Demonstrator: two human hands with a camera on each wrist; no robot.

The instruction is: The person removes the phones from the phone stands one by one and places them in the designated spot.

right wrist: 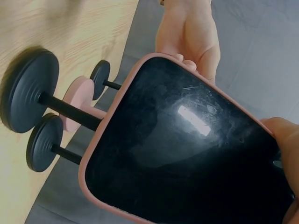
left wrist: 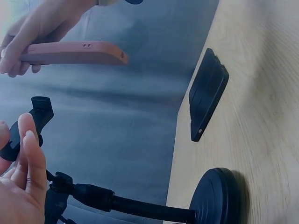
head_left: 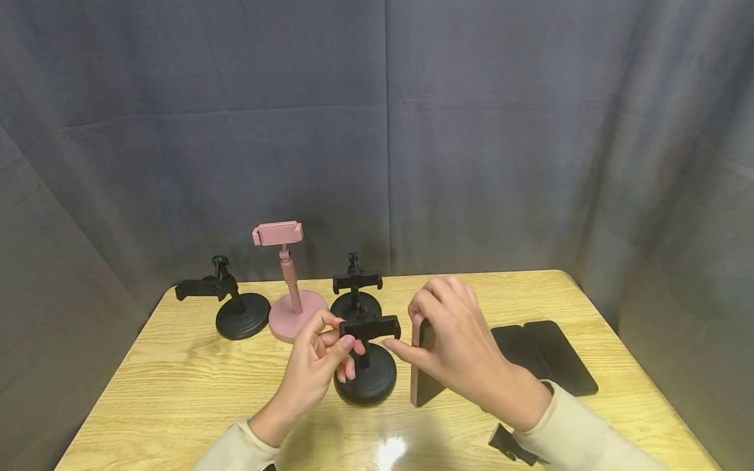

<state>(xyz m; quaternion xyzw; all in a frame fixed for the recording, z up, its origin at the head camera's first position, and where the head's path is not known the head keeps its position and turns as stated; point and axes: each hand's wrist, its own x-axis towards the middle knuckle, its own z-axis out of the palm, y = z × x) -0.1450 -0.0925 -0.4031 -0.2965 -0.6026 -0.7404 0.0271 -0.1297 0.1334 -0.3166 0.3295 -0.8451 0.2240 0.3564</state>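
Near the middle of the table stands a black phone stand point(head_left: 368, 383) with a round base. My left hand point(head_left: 315, 363) grips the left end of its clamp point(head_left: 371, 327) between thumb and fingers. My right hand point(head_left: 456, 333) holds a phone point(right wrist: 187, 154) in a pink case by its upper end, upright on edge just right of the stand. The right thumb reaches toward the clamp's right end. In the left wrist view, the phone's pink edge point(left wrist: 84, 49) shows apart from the clamp. The right wrist view has its dark glossy screen, partly covering the stands behind.
Behind stand another black phone stand point(head_left: 356, 281), a pink phone stand point(head_left: 294, 314) and, at far left, a black stand point(head_left: 243, 316) with its clamp tilted. Two flat black slabs point(head_left: 559, 356) lie at the right. A small dark object point(head_left: 509, 445) sits by the right sleeve.
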